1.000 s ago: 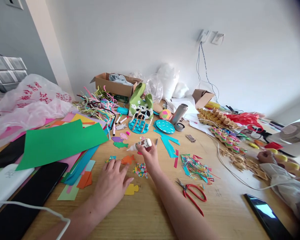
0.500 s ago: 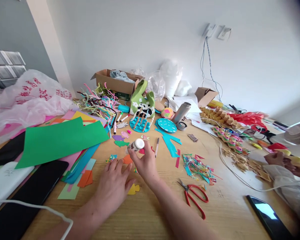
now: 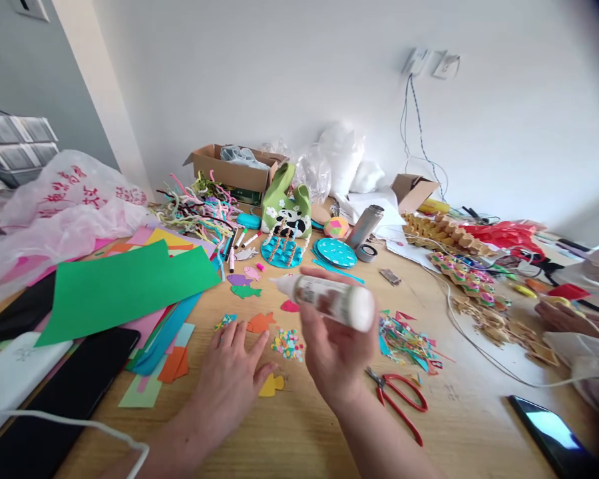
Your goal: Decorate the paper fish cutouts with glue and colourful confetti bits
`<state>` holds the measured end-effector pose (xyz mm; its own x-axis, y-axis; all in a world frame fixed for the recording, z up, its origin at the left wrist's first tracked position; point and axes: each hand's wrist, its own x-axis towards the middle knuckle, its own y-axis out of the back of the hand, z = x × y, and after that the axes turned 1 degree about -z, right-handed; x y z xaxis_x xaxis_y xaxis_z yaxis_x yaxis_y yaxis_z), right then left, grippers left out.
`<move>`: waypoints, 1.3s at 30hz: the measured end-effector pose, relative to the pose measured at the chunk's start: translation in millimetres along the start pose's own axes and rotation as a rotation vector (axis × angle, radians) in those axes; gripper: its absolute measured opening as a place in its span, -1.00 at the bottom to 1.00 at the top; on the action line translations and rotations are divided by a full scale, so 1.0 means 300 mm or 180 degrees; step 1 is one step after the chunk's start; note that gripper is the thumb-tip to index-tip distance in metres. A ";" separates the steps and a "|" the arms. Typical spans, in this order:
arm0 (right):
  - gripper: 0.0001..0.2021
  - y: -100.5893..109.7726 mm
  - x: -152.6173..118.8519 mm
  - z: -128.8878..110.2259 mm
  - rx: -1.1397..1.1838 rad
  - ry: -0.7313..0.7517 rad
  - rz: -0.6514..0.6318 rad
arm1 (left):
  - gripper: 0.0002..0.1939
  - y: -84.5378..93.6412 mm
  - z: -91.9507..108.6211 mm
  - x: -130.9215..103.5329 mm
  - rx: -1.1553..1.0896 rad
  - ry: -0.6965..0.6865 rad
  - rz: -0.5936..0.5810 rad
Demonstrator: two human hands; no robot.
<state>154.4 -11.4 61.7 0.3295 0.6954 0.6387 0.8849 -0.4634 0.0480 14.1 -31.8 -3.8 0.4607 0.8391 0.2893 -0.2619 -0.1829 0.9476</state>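
Observation:
My right hand (image 3: 337,352) is wrapped round a white bottle (image 3: 329,299), raised over the table, its narrow tip pointing left and its base towards the camera. My left hand (image 3: 237,366) rests palm down with fingers spread, its fingertips touching or very near an orange paper fish (image 3: 261,322). A yellow paper fish (image 3: 272,385) lies by the left thumb. Between the hands is a patch of small coloured paper dots (image 3: 287,345). Purple (image 3: 239,280), green (image 3: 246,291) and pink (image 3: 252,273) paper fish lie further back.
Green paper sheets (image 3: 110,286) cover the left side. Red-handled pliers (image 3: 404,399), coloured scraps (image 3: 409,342) and a phone (image 3: 549,432) lie to the right. A metal flask (image 3: 365,227) and a panda bag (image 3: 285,206) stand behind. Another person's hands (image 3: 569,318) are at the right edge.
My right hand has moved right with the bottle, which has turned from cap towards the camera to lying sideways, tip left. The dots between the hands are now uncovered. My left hand stays almost still.

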 end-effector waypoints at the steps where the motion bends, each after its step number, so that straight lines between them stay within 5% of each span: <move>1: -0.70 0.000 0.004 0.000 0.0041 -0.0042 -0.0044 | -0.58 0.000 0.000 0.000 0.0011 -0.0001 -0.0012; 5: -0.83 -0.009 0.008 0.023 -0.0527 -0.0711 -0.0692 | -0.58 0.001 -0.003 0.001 0.0115 -0.0083 -0.0060; 9: -0.73 -0.016 0.003 0.053 -0.0084 -0.0414 -0.0263 | -0.54 0.004 -0.002 0.002 0.0220 -0.0062 -0.0032; 14: -0.80 -0.030 -0.004 0.129 -0.0516 -0.0916 -0.0714 | -0.57 0.017 0.002 -0.001 0.0229 -0.0018 -0.0174; 39: -0.83 -0.038 -0.066 0.253 -0.0968 -0.0173 -0.0974 | -0.60 0.026 -0.011 0.018 0.0240 -0.0094 -0.0390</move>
<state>162.8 21.8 -9.8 0.0910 0.8500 0.5189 0.8099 -0.3664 0.4581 11.8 -27.0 4.7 0.5104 0.8422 0.1738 -0.1384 -0.1190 0.9832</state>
